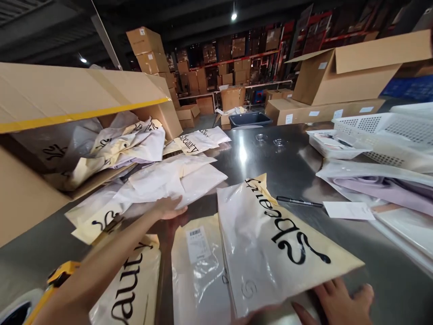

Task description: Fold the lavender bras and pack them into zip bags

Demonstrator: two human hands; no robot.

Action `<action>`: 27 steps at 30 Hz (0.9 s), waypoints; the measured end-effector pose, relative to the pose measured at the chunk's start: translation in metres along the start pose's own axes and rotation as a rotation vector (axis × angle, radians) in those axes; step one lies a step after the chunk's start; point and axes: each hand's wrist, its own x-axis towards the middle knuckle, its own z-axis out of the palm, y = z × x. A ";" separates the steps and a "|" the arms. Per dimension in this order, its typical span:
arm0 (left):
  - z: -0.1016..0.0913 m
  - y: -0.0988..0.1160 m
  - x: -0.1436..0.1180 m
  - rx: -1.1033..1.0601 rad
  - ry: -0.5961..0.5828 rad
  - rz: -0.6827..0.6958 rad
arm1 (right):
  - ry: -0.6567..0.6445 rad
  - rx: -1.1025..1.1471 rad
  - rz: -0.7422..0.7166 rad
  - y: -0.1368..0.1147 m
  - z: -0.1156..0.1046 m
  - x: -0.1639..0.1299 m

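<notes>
My right hand point(341, 300) grips the near edge of a cream plastic garment bag point(270, 243) with black script lettering, lifting it off the steel table point(291, 167). My left hand point(169, 208) reaches forward and rests on the near edge of a white bagged garment point(176, 180) in the pile spilling from the open carton point(30, 135) at left. A bag with a barcode label point(198, 266) lies under the held one. Another lettered bag point(131, 289) lies beneath my left forearm.
A black pen point(299, 202) and a paper slip point(348, 210) lie to the right of the held bag. White baskets point(389, 131) and stacked bagged clothes point(375, 185) sit at right. A tape dispenser point(50, 284) is at bottom left. Cartons and shelving fill the background.
</notes>
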 end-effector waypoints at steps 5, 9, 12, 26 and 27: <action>-0.009 0.026 -0.065 -0.042 -0.024 -0.010 | -0.307 0.077 0.076 -0.019 -0.027 0.010; -0.027 0.060 -0.107 -0.010 0.139 -0.061 | -0.262 0.433 0.210 -0.014 -0.032 0.007; -0.029 0.107 -0.150 -0.015 0.229 0.053 | -0.093 0.623 0.484 -0.008 -0.036 0.009; 0.081 0.188 -0.221 -0.323 0.117 0.016 | 0.441 0.092 -0.323 0.006 -0.169 0.108; 0.078 0.184 -0.220 -0.401 0.161 0.004 | 0.576 0.034 -0.292 0.014 -0.195 0.116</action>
